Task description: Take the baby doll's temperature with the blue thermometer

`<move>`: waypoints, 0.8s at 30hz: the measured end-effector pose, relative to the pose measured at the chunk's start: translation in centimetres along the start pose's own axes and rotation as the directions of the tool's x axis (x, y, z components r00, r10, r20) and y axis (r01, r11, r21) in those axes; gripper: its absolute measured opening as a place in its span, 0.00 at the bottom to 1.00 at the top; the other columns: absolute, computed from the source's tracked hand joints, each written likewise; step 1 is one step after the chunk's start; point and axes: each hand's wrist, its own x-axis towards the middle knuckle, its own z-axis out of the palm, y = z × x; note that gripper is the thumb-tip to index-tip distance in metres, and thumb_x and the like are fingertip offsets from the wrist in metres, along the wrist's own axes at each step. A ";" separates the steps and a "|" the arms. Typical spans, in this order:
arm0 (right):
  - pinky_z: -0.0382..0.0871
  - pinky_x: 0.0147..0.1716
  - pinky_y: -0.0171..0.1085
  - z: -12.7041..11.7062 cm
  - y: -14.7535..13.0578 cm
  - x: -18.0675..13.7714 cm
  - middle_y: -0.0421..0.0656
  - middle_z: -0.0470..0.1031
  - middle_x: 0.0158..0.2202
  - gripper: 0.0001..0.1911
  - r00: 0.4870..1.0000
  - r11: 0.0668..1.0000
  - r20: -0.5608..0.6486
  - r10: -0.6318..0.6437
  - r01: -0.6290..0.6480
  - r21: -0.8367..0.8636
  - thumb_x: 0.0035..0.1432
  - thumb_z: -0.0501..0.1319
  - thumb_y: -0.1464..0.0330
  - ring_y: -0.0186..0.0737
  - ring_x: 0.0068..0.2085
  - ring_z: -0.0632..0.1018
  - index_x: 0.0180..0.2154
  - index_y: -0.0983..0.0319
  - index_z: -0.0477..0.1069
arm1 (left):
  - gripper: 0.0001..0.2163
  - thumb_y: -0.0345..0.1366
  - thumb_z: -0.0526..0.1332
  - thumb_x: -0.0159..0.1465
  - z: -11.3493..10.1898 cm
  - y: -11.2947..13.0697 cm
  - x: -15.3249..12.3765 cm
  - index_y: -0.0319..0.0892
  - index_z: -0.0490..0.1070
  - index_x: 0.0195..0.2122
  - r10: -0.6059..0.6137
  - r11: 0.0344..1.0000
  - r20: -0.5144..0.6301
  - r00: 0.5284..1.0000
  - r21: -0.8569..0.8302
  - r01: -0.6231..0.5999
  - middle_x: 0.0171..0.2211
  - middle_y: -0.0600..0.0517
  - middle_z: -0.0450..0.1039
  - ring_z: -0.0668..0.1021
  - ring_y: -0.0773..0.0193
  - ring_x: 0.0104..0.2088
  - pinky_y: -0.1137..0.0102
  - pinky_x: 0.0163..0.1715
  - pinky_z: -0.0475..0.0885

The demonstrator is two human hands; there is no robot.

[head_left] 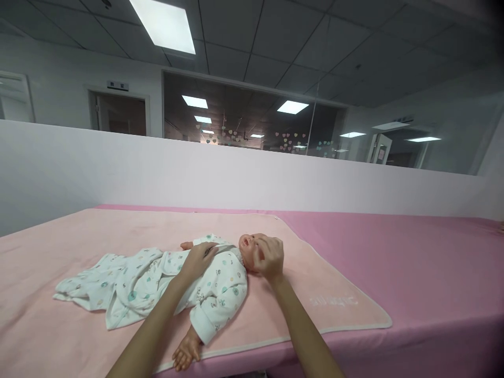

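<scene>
A baby doll (pixel 247 251) lies on its back, its head toward the right, dressed in a white printed gown (pixel 224 278). Resting on the gown's chest is my left hand (pixel 200 260), palm down with the fingers stretched out. My right hand (pixel 270 257) is at the doll's face and the side of its head, with its fingers bent and drawn together. Whatever those fingers may pinch is hidden from view. The doll's near hand (pixel 188 350) sticks out of its sleeve, close to the front edge.
Under the doll a peach blanket (pixel 315 283) with a pale border is spread over a pink table cover (pixel 425 268). Behind the table runs a low white wall (pixel 244 176), with a glass window (pixel 255 115) above it.
</scene>
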 end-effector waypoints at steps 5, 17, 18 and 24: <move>0.56 0.29 0.33 2.9 -3.9 -0.4 0.42 0.69 0.23 0.10 0.810 0.885 0.480 -0.337 0.446 -0.131 0.52 0.49 0.74 0.34 0.27 0.68 0.25 0.63 0.66 | 0.19 0.48 0.51 0.57 -0.7 -0.8 0.3 0.38 0.73 0.29 -0.196 0.945 -0.077 0.978 -0.281 0.167 0.24 0.53 0.72 0.71 0.61 0.29 0.71 0.31 0.62; 0.61 0.27 0.31 6.2 -7.3 3.1 0.49 0.75 0.32 0.12 0.688 0.898 0.693 0.215 0.139 -0.417 0.55 0.47 0.78 0.39 0.32 0.76 0.36 0.65 0.67 | 0.19 0.47 0.55 0.56 -1.4 0.0 0.2 0.39 0.73 0.40 -0.198 0.827 0.063 0.978 -0.525 0.201 0.38 0.49 0.75 0.71 0.55 0.45 0.65 0.46 0.62; 0.61 0.27 0.31 6.4 -7.4 3.0 0.50 0.74 0.32 0.12 0.691 0.894 0.683 0.237 0.121 -0.432 0.55 0.47 0.79 0.39 0.33 0.76 0.35 0.66 0.67 | 0.19 0.47 0.55 0.56 -1.4 0.0 0.2 0.39 0.73 0.40 -0.195 0.830 0.064 0.979 -0.521 0.199 0.38 0.48 0.75 0.71 0.55 0.45 0.65 0.46 0.62; 0.63 0.28 0.33 4.6 -7.4 1.5 0.49 0.73 0.31 0.12 0.804 0.905 0.530 0.271 -0.025 -0.425 0.58 0.45 0.77 0.38 0.31 0.74 0.36 0.65 0.66 | 0.18 0.47 0.55 0.56 -1.3 0.0 0.1 0.38 0.75 0.36 -0.143 0.897 0.012 0.990 -0.422 0.135 0.34 0.48 0.76 0.73 0.57 0.37 0.66 0.39 0.65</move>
